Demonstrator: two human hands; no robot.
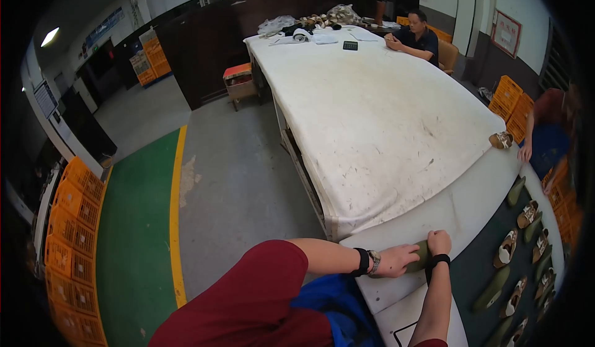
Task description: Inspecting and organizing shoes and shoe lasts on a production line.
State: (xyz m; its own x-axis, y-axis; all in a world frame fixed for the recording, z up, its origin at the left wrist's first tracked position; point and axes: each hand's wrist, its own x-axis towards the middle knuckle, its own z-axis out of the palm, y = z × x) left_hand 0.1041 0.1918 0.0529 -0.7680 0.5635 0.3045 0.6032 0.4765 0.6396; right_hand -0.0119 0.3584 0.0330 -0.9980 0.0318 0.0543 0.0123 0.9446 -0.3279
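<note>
A green shoe last (421, 256) lies over the white worktop, partly covered by my fingers. My left hand (396, 261), with a watch and a black band at its wrist, is closed on the last from the left. Gripping its right end is my right hand (439, 243), closed, with a black strap round the wrist. Details of the last under the fingers are hidden. Just to the right, a dark green belt (470, 283) carries several green lasts, such as one last (493, 289), and several brown-and-white shoes, including one shoe (505, 248).
A long table with a white cloth (372, 111) stretches ahead; a person (416, 42) sits at its far right. Another person's hand (525, 153) rests by the belt, near a shoe (501, 140). Orange crates (69, 254) line the left wall beside a green walkway (139, 223).
</note>
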